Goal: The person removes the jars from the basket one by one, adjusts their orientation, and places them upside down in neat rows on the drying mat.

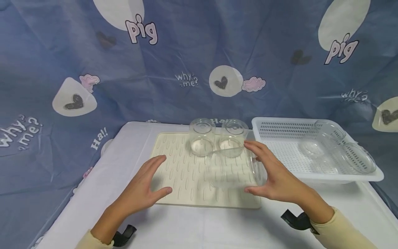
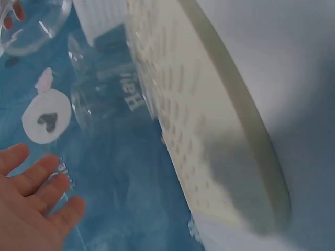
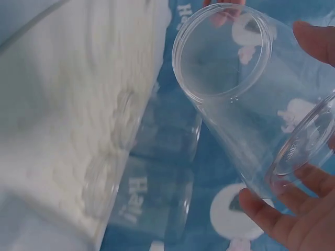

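Observation:
A clear plastic jar point(image 1: 231, 169) lies sideways in the air above a cream ridged mat point(image 1: 175, 173). My right hand point(image 1: 275, 176) grips it around the base end, thumb on one side and fingers on the other. Its open rim points left, toward my left hand point(image 1: 141, 188). That left hand hovers over the mat's left part, fingers spread and holding nothing. Toward the back of the mat, two more clear jars, a left one point(image 1: 202, 136) and a right one point(image 1: 234, 133), stand side by side and appear mouth down.
To the right sits a white perforated basket point(image 1: 311, 177) with clear jars point(image 1: 359, 158) in its right part. A white cloth point(image 1: 186, 224) covers the table. Behind it hangs a blue printed curtain point(image 1: 174, 52).

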### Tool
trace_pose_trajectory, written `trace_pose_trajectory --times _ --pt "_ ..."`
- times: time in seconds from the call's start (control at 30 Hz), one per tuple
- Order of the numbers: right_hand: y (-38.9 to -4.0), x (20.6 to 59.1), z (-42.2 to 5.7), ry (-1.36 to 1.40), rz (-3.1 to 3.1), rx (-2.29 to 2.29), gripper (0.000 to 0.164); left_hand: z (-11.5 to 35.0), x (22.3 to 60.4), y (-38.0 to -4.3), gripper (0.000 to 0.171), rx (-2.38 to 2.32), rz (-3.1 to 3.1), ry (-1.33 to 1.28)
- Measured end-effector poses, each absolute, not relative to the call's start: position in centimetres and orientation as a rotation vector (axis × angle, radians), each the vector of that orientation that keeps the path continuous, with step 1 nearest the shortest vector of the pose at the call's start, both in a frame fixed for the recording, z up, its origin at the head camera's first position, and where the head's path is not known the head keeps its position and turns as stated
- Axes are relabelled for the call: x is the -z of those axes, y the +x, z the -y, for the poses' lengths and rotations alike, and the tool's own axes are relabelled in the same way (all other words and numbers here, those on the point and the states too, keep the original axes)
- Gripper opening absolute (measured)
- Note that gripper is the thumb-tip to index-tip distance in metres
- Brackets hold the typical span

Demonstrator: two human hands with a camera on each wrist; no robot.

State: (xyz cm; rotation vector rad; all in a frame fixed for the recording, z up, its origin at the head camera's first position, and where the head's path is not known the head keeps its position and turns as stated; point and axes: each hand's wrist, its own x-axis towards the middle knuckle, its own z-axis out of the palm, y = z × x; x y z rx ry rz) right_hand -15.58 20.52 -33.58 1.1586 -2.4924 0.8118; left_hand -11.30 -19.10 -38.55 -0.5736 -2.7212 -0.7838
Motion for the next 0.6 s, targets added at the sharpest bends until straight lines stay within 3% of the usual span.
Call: trace_pose_trajectory --times 0.23,0.43,0.6 --pt "-15.4 33.7 -22.9 1.117 2.476 -0.669 0.122 21.4 39.4 -11.8 0.08 0.3 2.816 -0.566" --pt "-15.3 32.6 -23.7 1.115 2.458 -0.601 0.12 21.5 40.9 -11.3 0.08 0.308 2.975 -0.64" --pt "-15.7 31.7 -23.9 1.117 2.488 -0.577 0.119 21.2 41.4 -10.8 0.078 0.45 3.243 -0.555"
